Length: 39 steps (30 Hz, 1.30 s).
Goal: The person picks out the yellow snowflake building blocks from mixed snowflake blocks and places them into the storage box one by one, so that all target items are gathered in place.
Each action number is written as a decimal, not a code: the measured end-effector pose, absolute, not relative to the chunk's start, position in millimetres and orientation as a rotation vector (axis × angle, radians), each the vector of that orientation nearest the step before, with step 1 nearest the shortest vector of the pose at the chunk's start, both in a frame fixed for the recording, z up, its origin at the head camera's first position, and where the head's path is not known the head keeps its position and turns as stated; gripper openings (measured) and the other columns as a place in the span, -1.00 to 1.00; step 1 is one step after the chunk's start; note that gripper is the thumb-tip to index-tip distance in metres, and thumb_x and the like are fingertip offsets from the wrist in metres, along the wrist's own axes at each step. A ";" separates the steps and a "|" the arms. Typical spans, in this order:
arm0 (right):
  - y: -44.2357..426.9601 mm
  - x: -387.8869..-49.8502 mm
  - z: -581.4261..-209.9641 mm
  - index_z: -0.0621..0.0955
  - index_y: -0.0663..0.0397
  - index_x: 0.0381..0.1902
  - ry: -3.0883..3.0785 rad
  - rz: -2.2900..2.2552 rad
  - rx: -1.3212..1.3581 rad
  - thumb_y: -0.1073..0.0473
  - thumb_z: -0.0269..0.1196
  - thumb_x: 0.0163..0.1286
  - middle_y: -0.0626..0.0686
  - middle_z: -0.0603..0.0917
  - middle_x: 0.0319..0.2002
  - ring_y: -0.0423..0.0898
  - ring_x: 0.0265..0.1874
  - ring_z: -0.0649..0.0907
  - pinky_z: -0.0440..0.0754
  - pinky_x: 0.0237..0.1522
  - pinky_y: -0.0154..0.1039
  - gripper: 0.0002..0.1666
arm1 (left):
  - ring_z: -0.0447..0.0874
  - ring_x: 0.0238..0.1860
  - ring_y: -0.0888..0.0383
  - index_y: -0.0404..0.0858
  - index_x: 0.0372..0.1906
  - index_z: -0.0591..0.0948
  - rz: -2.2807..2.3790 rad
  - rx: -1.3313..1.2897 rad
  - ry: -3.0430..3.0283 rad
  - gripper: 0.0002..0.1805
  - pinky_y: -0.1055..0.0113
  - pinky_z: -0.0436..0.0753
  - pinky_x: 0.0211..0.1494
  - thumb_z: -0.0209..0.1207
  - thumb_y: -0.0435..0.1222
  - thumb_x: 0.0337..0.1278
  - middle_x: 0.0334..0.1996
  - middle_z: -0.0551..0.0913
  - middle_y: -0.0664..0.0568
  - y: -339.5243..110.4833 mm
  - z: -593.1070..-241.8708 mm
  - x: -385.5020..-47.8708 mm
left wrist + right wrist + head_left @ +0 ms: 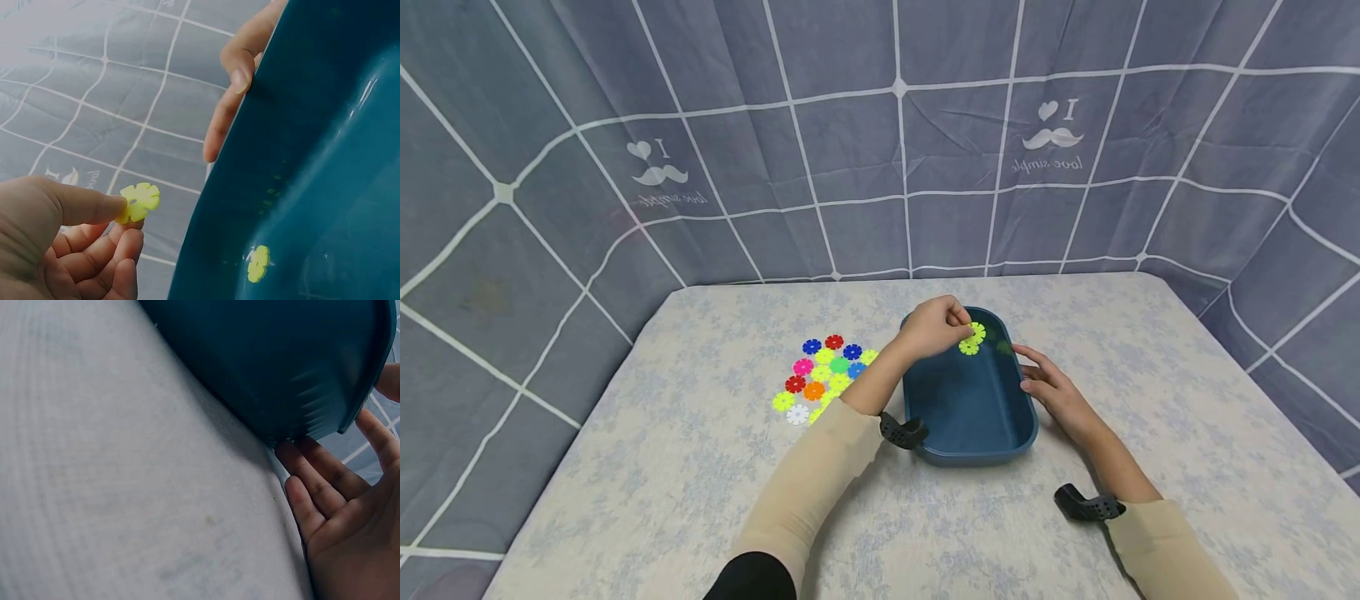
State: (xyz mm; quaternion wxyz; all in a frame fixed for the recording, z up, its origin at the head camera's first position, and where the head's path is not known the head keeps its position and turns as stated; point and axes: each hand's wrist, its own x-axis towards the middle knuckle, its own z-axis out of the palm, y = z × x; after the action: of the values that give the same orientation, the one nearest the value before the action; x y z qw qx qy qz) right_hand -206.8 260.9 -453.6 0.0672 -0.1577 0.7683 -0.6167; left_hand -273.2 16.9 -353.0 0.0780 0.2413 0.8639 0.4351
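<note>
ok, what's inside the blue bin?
One yellow flower disc lies in the blue bin, near its far end. The left hand, holding another disc, hides the far-left corner in the head view; contents there can't be seen.

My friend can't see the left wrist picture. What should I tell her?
A left hand pinches a yellow flower-shaped piece near a blue tub, with another yellow piece inside. The right hand touches the tub's outside, and a gray curtain with white lines hangs behind.

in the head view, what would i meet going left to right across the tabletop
Multicolored flower-shaped discs → dark blue rectangular bin → right hand touching its outer side.
</note>
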 end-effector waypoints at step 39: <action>261.0 -206.5 -450.6 0.05 0.10 0.53 2.307 -1.867 -0.488 0.14 -0.03 0.57 0.41 0.15 0.41 -0.02 0.29 0.34 0.39 0.10 -0.37 -0.32 | 0.55 -0.42 0.19 -0.18 -0.32 0.62 0.984 0.532 2.751 -0.90 0.32 0.54 -0.29 0.30 -0.24 0.20 -0.40 0.61 0.12 53.7 -384.4 -288.8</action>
State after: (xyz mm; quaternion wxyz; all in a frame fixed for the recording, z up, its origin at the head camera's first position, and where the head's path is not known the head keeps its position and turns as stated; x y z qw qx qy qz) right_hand -206.5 261.0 -450.6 0.0670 -0.1619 0.7653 -0.6194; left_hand -288.8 53.7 -384.4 0.0858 0.1785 0.9229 0.3303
